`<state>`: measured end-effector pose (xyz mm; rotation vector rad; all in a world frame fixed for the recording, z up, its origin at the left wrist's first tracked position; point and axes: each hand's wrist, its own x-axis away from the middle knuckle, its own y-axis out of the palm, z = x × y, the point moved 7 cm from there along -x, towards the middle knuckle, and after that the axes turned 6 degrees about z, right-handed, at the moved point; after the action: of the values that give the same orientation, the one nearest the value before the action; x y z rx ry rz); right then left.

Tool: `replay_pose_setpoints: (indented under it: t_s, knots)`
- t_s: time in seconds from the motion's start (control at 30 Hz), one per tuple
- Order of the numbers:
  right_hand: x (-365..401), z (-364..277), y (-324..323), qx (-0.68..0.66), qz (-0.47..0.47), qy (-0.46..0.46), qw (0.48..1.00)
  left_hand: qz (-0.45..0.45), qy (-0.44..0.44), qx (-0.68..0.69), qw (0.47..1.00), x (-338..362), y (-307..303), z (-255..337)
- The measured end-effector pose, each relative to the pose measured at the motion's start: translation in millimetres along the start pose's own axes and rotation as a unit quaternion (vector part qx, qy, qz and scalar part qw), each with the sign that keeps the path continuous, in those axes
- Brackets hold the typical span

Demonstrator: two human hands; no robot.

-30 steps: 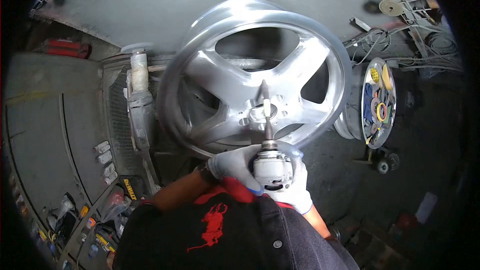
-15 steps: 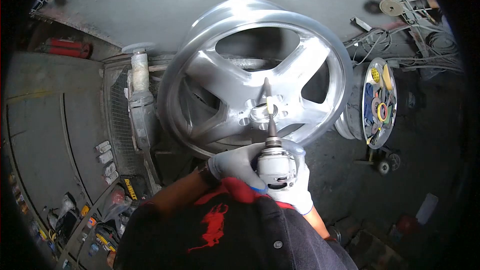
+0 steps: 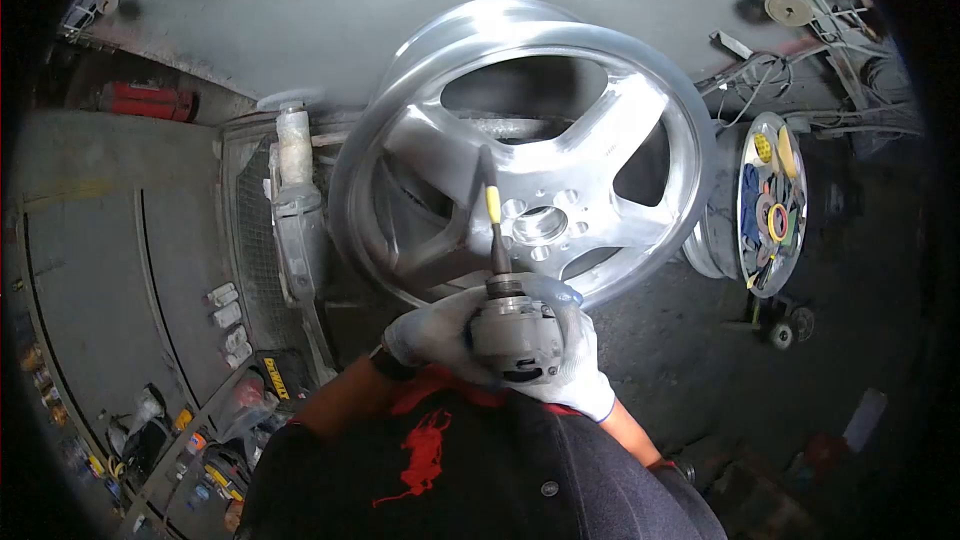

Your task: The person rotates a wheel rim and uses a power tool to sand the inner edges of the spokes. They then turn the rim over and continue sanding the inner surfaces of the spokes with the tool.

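A die grinder is held between both gloved hands, close in front of my chest. My left hand wraps round its left side, while my right hand grips the right side with fingers over the front. From its collar a long shaft with a yellow band and a dark tapered tip points away from me. That tip overlaps the inner end of the left upper spoke in this view. Facing me is a bare-metal alloy wheel, tilted up, with broad spokes, a round centre bore and bolt holes.
Left of the wheel stands another power tool with a disc on top. To the right, a second wheel carries tape rolls and small items. Cables hang at the upper right. Cans and a DeWalt box lie at left.
The grinder and both hands have shifted left and slightly tilted. Its tip has gone from above the centre bore to the left upper spoke. The whole view has slid a little.
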<state>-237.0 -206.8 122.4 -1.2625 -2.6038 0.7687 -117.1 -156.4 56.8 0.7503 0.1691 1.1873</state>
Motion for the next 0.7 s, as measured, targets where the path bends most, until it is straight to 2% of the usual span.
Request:
replay_pose_setpoints:
  t_s: [0.07, 0.17, 0.2, 0.33, 0.4, 0.43, 0.5, 0.63, 0.67, 0.7]
  knots:
    - [12, 7, -7, 0.009, 0.026, 0.076, 0.997, -0.046, -0.134, 0.136, 0.981, -7, 11, -29]
    - [21, 10, -11, 0.036, 0.054, 0.076, 0.995, -0.063, -0.131, 0.161, 0.976, -16, 20, -24]
    - [20, 9, -11, 0.007, 0.062, 0.092, 0.994, -0.058, -0.121, 0.174, 0.976, -16, 21, -23]
    - [8, 1, 0, 0.014, 0.038, 0.057, 0.998, -0.028, -0.102, 0.160, 0.981, 1, 10, -3]
    - [-2, -6, 7, 0.002, 0.029, 0.023, 0.999, 0.009, 0.018, 0.001, 1.000, 6, -2, 18]
    - [-4, -5, 8, 0.001, 0.030, 0.022, 0.999, 0.009, 0.018, 0.000, 1.000, 7, -7, 15]
    - [-5, -5, 15, -0.001, 0.005, 0.007, 1.000, -0.041, 0.039, -0.116, 0.992, 8, -10, 6]
    - [13, -3, 5, -0.002, 0.040, 0.043, 0.998, -0.033, -0.004, -0.103, 0.994, 1, -1, -4]
    - [20, 2, 6, 0.000, 0.048, 0.074, 0.996, -0.039, -0.070, 0.027, 0.996, -1, 3, -10]
    - [25, 7, 6, 0.002, 0.055, 0.105, 0.993, -0.043, -0.135, 0.157, 0.977, -1, 7, -17]
